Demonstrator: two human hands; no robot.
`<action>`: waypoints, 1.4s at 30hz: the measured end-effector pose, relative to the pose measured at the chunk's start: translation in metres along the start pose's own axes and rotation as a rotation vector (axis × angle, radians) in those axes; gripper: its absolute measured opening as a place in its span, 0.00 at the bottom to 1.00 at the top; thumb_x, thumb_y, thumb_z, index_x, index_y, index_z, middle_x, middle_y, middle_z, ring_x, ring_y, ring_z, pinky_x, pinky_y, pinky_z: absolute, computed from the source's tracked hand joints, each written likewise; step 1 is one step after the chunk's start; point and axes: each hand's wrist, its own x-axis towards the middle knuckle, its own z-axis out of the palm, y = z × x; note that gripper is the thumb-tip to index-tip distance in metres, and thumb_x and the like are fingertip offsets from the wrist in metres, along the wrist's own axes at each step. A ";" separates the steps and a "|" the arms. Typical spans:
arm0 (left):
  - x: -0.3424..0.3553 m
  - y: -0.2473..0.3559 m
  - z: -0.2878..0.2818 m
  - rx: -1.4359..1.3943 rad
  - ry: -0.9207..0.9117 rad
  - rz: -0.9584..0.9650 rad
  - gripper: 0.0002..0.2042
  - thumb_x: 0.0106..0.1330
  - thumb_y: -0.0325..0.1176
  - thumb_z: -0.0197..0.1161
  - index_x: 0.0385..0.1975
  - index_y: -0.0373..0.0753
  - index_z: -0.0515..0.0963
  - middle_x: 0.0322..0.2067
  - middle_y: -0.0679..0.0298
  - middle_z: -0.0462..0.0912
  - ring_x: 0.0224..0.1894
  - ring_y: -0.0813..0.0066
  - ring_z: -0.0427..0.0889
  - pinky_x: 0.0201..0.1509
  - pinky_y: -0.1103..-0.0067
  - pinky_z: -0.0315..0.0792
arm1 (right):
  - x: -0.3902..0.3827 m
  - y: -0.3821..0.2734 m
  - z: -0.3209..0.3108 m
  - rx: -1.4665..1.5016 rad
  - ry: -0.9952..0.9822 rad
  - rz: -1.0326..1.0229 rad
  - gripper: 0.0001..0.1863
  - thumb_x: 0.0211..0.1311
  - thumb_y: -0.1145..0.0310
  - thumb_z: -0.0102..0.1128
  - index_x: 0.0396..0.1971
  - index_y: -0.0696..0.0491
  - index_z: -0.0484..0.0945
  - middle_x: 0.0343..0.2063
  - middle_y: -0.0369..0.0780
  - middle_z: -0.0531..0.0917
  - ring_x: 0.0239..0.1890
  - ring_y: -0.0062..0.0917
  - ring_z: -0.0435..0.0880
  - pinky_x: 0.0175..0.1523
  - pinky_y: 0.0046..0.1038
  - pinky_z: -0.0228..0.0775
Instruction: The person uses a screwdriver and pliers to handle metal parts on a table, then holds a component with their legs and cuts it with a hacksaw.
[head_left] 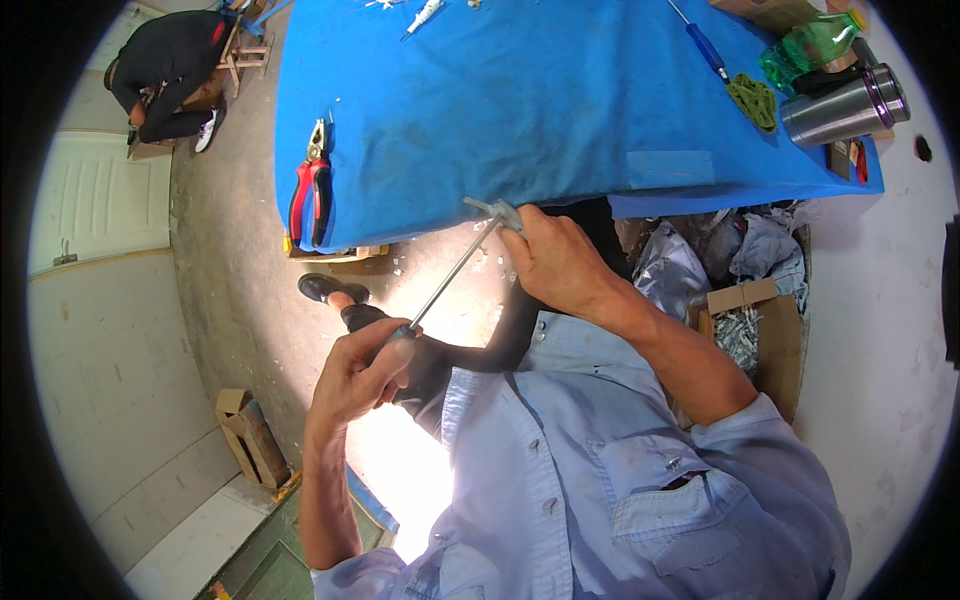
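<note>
My left hand (365, 365) grips the dark handle of a long screwdriver (450, 280), whose steel shaft runs up and right to a small pale grey part (502, 213). My right hand (550, 250) holds that part just below the front edge of the blue-covered table (420, 120); whether the tip sits inside it is too small to tell. On the table to the left lie red-and-black pliers (320, 195).
A blue-handled screwdriver (708, 55), green cloth (750, 100), plastic bottle (810, 50) and steel flask (840, 110) lie at the table's right. Bags (670, 270) and cardboard boxes (775, 350) sit below. Another person (170, 70) crouches at upper left.
</note>
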 end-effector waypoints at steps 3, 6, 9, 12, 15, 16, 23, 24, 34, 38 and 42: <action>0.001 -0.006 0.002 -0.034 -0.002 -0.002 0.18 0.78 0.46 0.66 0.52 0.37 0.86 0.20 0.72 0.77 0.20 0.84 0.75 0.24 0.81 0.66 | 0.000 -0.002 -0.001 0.020 -0.007 0.014 0.17 0.77 0.66 0.60 0.34 0.67 0.74 0.23 0.63 0.81 0.30 0.63 0.84 0.34 0.54 0.73; -0.002 -0.006 0.003 0.100 0.077 0.135 0.17 0.77 0.43 0.68 0.53 0.35 0.86 0.19 0.68 0.78 0.21 0.83 0.77 0.25 0.80 0.68 | 0.000 0.000 -0.002 0.032 -0.016 0.027 0.17 0.77 0.65 0.59 0.35 0.67 0.75 0.25 0.63 0.82 0.32 0.63 0.84 0.35 0.53 0.74; -0.010 0.007 0.009 0.518 0.236 0.339 0.16 0.73 0.37 0.71 0.54 0.35 0.85 0.23 0.59 0.83 0.23 0.71 0.84 0.27 0.74 0.73 | 0.001 0.002 -0.002 0.060 -0.023 0.041 0.16 0.77 0.65 0.58 0.37 0.66 0.75 0.27 0.63 0.83 0.34 0.63 0.85 0.36 0.52 0.75; -0.014 0.006 0.016 0.678 0.325 0.470 0.18 0.72 0.36 0.74 0.57 0.34 0.83 0.31 0.56 0.89 0.28 0.69 0.88 0.32 0.72 0.78 | 0.001 0.000 -0.004 0.099 -0.030 0.042 0.16 0.77 0.64 0.58 0.38 0.65 0.76 0.29 0.62 0.83 0.36 0.63 0.85 0.37 0.52 0.75; -0.021 0.015 0.021 0.795 0.345 0.437 0.18 0.70 0.31 0.74 0.58 0.37 0.83 0.35 0.54 0.90 0.29 0.62 0.90 0.33 0.70 0.80 | 0.002 -0.002 -0.007 0.135 -0.051 0.054 0.16 0.78 0.64 0.57 0.39 0.65 0.77 0.30 0.62 0.84 0.36 0.63 0.84 0.38 0.52 0.75; -0.022 0.019 0.021 0.818 0.338 0.424 0.18 0.70 0.31 0.74 0.58 0.37 0.83 0.35 0.53 0.90 0.30 0.61 0.91 0.33 0.70 0.80 | 0.002 -0.002 -0.008 0.146 -0.059 0.063 0.16 0.78 0.64 0.57 0.39 0.65 0.77 0.30 0.62 0.84 0.36 0.63 0.84 0.38 0.51 0.75; -0.022 0.025 0.018 0.807 0.300 0.456 0.18 0.70 0.30 0.74 0.58 0.37 0.82 0.32 0.52 0.89 0.28 0.59 0.89 0.31 0.70 0.79 | 0.002 -0.002 -0.011 0.123 -0.080 0.051 0.16 0.78 0.64 0.57 0.40 0.66 0.77 0.30 0.63 0.83 0.37 0.65 0.84 0.40 0.52 0.74; -0.021 0.024 0.016 0.782 0.291 0.473 0.18 0.70 0.30 0.74 0.58 0.36 0.82 0.32 0.52 0.88 0.27 0.61 0.88 0.31 0.70 0.78 | 0.002 -0.001 -0.010 0.103 -0.080 0.051 0.16 0.78 0.64 0.56 0.40 0.66 0.77 0.30 0.64 0.83 0.38 0.65 0.84 0.40 0.52 0.74; -0.007 0.011 0.006 0.382 0.130 0.323 0.18 0.78 0.43 0.67 0.52 0.32 0.85 0.20 0.64 0.80 0.22 0.79 0.79 0.27 0.77 0.70 | 0.004 -0.002 -0.010 0.072 -0.106 0.111 0.15 0.78 0.66 0.56 0.39 0.66 0.76 0.30 0.64 0.82 0.37 0.65 0.83 0.39 0.54 0.72; -0.001 0.001 0.004 0.359 0.101 0.314 0.20 0.79 0.47 0.66 0.51 0.32 0.86 0.20 0.66 0.81 0.20 0.81 0.77 0.24 0.78 0.69 | 0.001 0.002 -0.006 0.060 -0.058 0.017 0.16 0.77 0.65 0.60 0.36 0.66 0.76 0.27 0.62 0.84 0.33 0.61 0.86 0.39 0.56 0.74; 0.004 0.001 -0.001 0.117 0.016 0.143 0.22 0.79 0.51 0.66 0.52 0.34 0.86 0.19 0.68 0.80 0.16 0.85 0.74 0.19 0.82 0.64 | 0.004 0.005 -0.006 0.097 -0.073 0.028 0.16 0.77 0.65 0.61 0.35 0.66 0.76 0.27 0.62 0.83 0.33 0.61 0.85 0.39 0.55 0.74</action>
